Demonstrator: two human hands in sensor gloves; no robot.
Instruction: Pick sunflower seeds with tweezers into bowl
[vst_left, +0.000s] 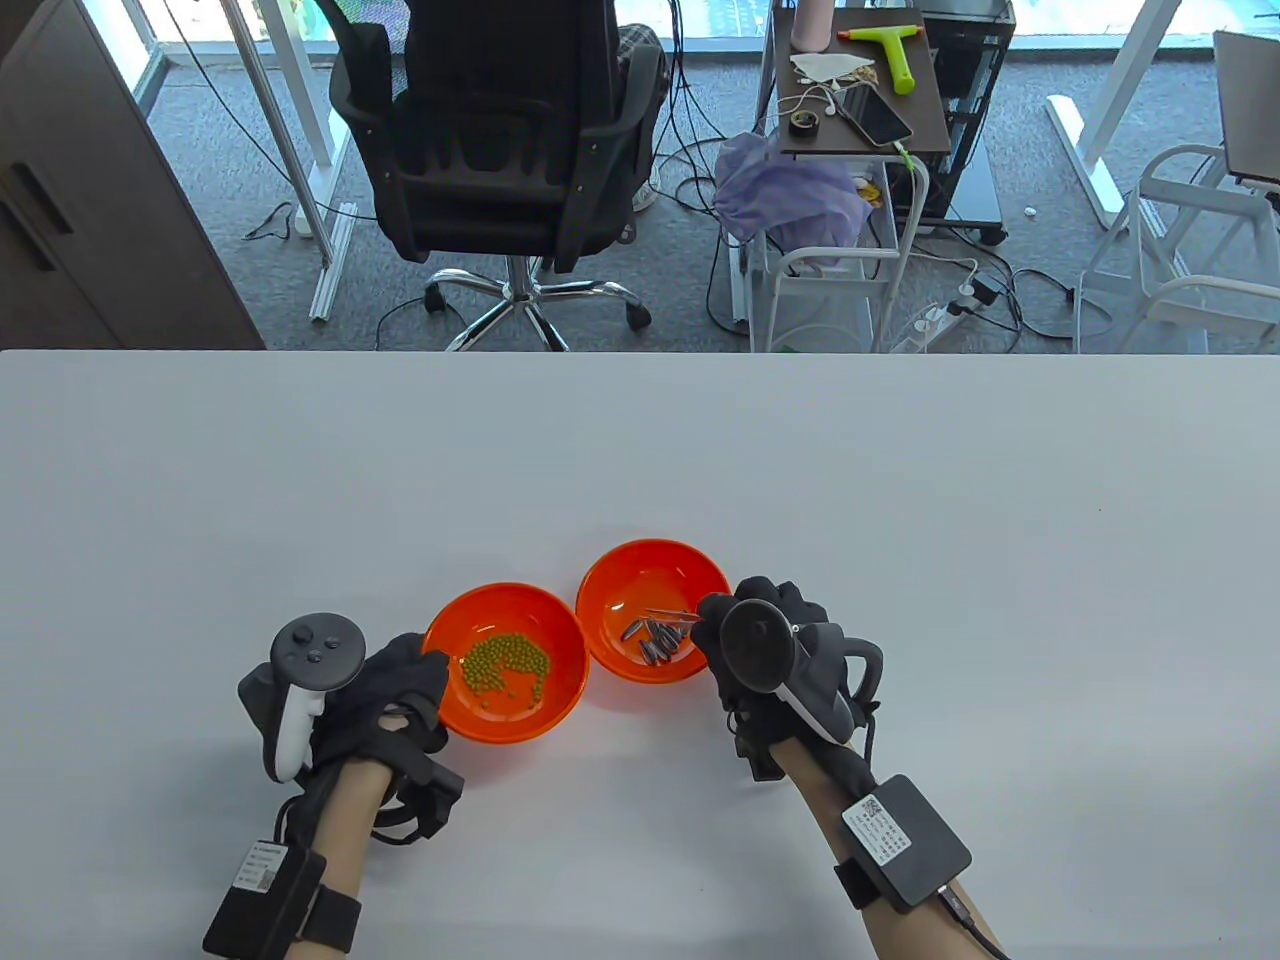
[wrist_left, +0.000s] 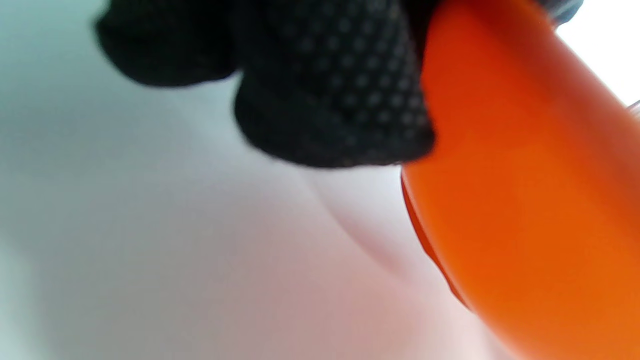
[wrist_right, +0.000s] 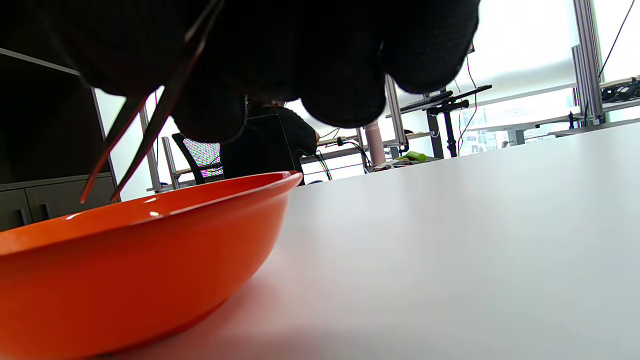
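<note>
Two orange bowls stand side by side on the white table. The right bowl (vst_left: 653, 608) holds several grey sunflower seeds (vst_left: 660, 642). The left bowl (vst_left: 505, 661) holds green peas (vst_left: 503, 668). My right hand (vst_left: 765, 640) holds metal tweezers (vst_left: 672, 615) at the right bowl's rim, tips over the seeds. In the right wrist view the tweezers (wrist_right: 145, 112) hang above the bowl (wrist_right: 135, 260), tips slightly apart with nothing between them. My left hand (vst_left: 405, 690) rests against the left bowl's near-left rim; its fingers (wrist_left: 330, 95) touch the bowl wall (wrist_left: 520, 190).
The table's far edge (vst_left: 640, 352) runs across the middle of the table view. Beyond it stand an office chair (vst_left: 500, 150) and a cart (vst_left: 860, 130). Bare white tabletop (vst_left: 900, 480) surrounds the bowls.
</note>
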